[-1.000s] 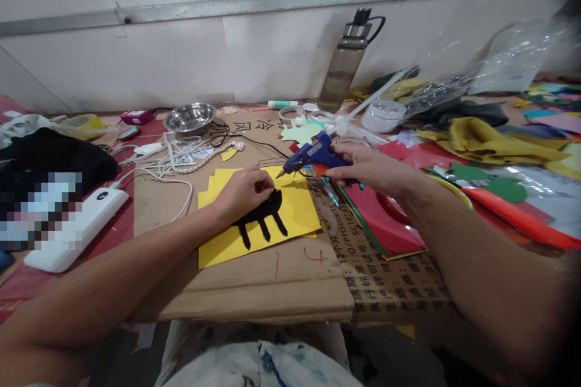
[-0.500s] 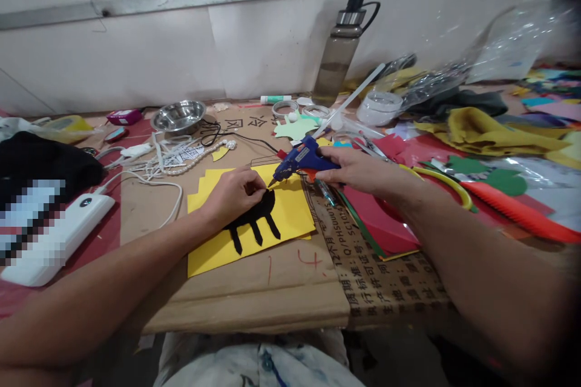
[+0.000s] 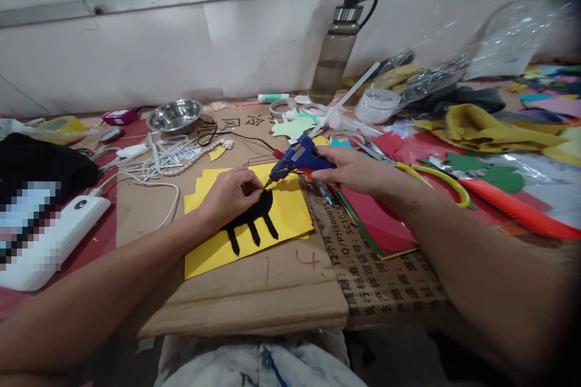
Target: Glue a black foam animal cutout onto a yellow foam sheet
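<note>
My right hand (image 3: 342, 168) is closed around the handle of a blue glue gun (image 3: 297, 160), a long white glue stick (image 3: 347, 97) jutting from its back. The gun's nozzle points down and left at the upper right edge of a black cutout (image 3: 254, 214) with several strips along its lower side. My left hand (image 3: 231, 193) pinches that upper edge, fingertips beside the nozzle, and covers the cutout's left part. Beneath lies yellow paper (image 3: 290, 211). Whether glue is coming out is too small to see.
Cardboard (image 3: 308, 290) covers the table. At the back stand a metal bowl (image 3: 175, 118) and a water bottle (image 3: 336, 51). Yellow-handled scissors (image 3: 436, 178) and red paper (image 3: 367, 224) lie on the right, a white power bank (image 3: 59, 239) with a cable on the left.
The whole view has shifted slightly, so things appear a little further left. Both hands keep their hold, and the nozzle stays at the cutout's edge.
</note>
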A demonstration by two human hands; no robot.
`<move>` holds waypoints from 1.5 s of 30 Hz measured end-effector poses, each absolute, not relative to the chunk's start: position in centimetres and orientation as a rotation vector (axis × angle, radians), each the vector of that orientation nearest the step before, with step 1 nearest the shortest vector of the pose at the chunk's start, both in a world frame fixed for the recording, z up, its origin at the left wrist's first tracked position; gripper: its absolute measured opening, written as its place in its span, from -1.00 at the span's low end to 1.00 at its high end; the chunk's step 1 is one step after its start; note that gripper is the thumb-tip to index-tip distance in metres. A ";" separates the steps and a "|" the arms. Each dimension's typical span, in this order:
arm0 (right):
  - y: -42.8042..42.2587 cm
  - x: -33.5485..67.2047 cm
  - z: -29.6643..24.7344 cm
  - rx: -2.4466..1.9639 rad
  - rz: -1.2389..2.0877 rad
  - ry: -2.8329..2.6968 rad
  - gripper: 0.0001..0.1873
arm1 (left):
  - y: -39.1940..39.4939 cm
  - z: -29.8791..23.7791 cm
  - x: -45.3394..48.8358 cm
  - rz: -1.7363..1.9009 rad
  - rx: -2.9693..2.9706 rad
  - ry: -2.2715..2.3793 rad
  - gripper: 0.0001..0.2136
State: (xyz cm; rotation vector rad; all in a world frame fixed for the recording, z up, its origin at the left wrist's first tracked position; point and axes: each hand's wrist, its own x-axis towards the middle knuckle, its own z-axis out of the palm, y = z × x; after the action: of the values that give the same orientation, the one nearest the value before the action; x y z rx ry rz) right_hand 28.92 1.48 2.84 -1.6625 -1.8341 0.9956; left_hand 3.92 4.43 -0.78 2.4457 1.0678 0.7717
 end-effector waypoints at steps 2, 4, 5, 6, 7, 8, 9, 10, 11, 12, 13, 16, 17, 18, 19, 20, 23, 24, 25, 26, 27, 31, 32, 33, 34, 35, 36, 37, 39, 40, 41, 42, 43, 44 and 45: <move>1.5 29.0 2.8 -1.650 0.969 -1.850 -0.71 | 4.4 -0.7 3.9 0.764 2.439 1.075 -0.90; 1.5 29.1 2.7 -1.652 0.968 -1.862 -0.71 | 4.4 -0.7 3.9 0.766 2.437 1.078 -0.91; 1.6 29.1 2.7 -1.656 0.969 -1.870 -0.71 | 4.4 -0.7 3.9 0.769 2.438 1.079 -0.91; 1.7 29.2 2.6 -1.660 0.964 -1.880 -0.71 | 4.4 -0.7 3.9 0.771 2.439 1.079 -0.91; 1.7 29.2 2.6 -1.663 0.954 -1.889 -0.72 | 4.4 -0.7 3.9 0.769 2.442 1.080 -0.91; 1.8 29.2 2.6 -1.665 0.943 -1.899 -0.73 | 4.5 -0.8 3.9 0.767 2.445 1.081 -0.90; 1.9 29.2 2.5 -1.670 0.935 -1.905 -0.74 | 4.5 -0.8 3.9 0.763 2.447 1.082 -0.90; 1.9 29.2 2.6 -1.678 0.929 -1.905 -0.74 | 4.5 -0.8 3.9 0.759 2.446 1.085 -0.90; 1.9 29.2 2.6 -1.687 0.923 -1.902 -0.74 | 4.5 -0.8 3.9 0.754 2.445 1.089 -0.90; 1.8 29.1 2.6 -1.693 0.916 -1.899 -0.74 | 4.5 -0.8 3.9 0.748 2.445 1.092 -0.91; 1.8 29.0 2.7 -1.695 0.912 -1.897 -0.74 | 4.5 -0.8 3.9 0.742 2.445 1.095 -0.91; 1.6 28.9 2.8 -1.686 0.907 -1.889 -0.73 | 4.5 -0.8 3.9 0.738 2.447 1.104 -0.91; 1.6 28.9 2.8 -1.680 0.907 -1.886 -0.72 | 4.5 -0.8 3.9 0.742 2.450 1.103 -0.91; 1.6 28.9 2.8 -1.675 0.907 -1.887 -0.71 | 4.5 -0.8 3.9 0.749 2.450 1.103 -0.91; 1.6 28.9 2.7 -1.673 0.904 -1.889 -0.71 | 4.5 -0.8 3.9 0.753 2.449 1.101 -0.91; 1.6 28.9 2.7 -1.672 0.904 -1.892 -0.71 | 4.5 -0.8 3.9 0.755 2.447 1.099 -0.91; 1.6 28.9 2.8 -1.692 0.925 -1.892 -0.71 | 4.4 -0.7 3.9 0.748 2.440 1.102 -0.91; 1.5 28.9 2.8 -1.701 0.931 -1.890 -0.70 | 4.4 -0.7 3.9 0.747 2.438 1.104 -0.91; 1.5 28.8 2.8 -1.708 0.931 -1.889 -0.70 | 4.4 -0.7 3.9 0.746 2.437 1.105 -0.91; 1.5 28.8 2.8 -1.709 0.923 -1.891 -0.69 | 4.5 -0.7 3.9 0.747 2.435 1.106 -0.91; 1.5 28.8 2.8 -1.705 0.914 -1.896 -0.70 | 4.5 -0.8 3.9 0.752 2.433 1.106 -0.91; 1.5 28.9 2.7 -1.695 0.911 -1.900 -0.72 | 4.5 -0.9 3.9 0.767 2.435 1.099 -0.91; 1.5 28.9 2.6 -1.697 0.914 -1.897 -0.72 | 4.6 -0.9 3.9 0.765 2.435 1.099 -0.91; 1.5 29.0 2.6 -1.701 0.915 -1.896 -0.73 | 4.6 -0.9 3.9 0.762 2.435 1.100 -0.91; 1.5 29.0 2.6 -1.703 0.913 -1.895 -0.73 | 4.6 -0.9 4.0 0.759 2.433 1.102 -0.91; 1.5 29.0 2.5 -1.703 0.912 -1.898 -0.73 | 4.6 -0.9 4.0 0.756 2.430 1.103 -0.91; 1.6 29.0 2.5 -1.703 0.908 -1.902 -0.74 | 4.6 -0.9 4.0 0.755 2.428 1.103 -0.91; 1.6 28.9 2.5 -1.705 0.902 -1.907 -0.74 | 4.5 -0.9 4.0 0.754 2.425 1.104 -0.91; 1.6 28.9 2.5 -1.701 0.883 -1.921 -0.74 | 4.5 -0.8 4.0 0.748 2.426 1.103 -0.91; 1.6 28.9 2.5 -1.697 0.869 -1.928 -0.73 | 4.5 -0.8 3.9 0.746 2.429 1.102 -0.91; 1.6 28.9 2.6 -1.696 0.855 -1.932 -0.72 | 4.5 -0.8 3.9 0.746 2.433 1.102 -0.91; 1.6 28.9 2.6 -1.695 0.843 -1.931 -0.71 | 4.5 -0.8 3.9 0.748 2.438 1.102 -0.91; 1.6 29.0 2.6 -1.695 0.835 -1.925 -0.70 | 4.5 -0.8 3.9 0.747 2.443 1.102 -0.91; 1.5 29.0 2.6 -1.695 0.830 -1.919 -0.69 | 4.5 -0.8 3.9 0.748 2.446 1.104 -0.91; 1.5 29.0 2.5 -1.693 0.832 -1.916 -0.68 | 4.5 -0.8 3.9 0.747 2.447 1.106 -0.91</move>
State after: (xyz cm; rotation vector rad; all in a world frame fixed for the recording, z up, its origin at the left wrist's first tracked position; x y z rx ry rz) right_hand 29.02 1.54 2.53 -1.6931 -1.9157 0.8316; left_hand 3.89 4.51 -0.80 2.4467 1.1058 0.7473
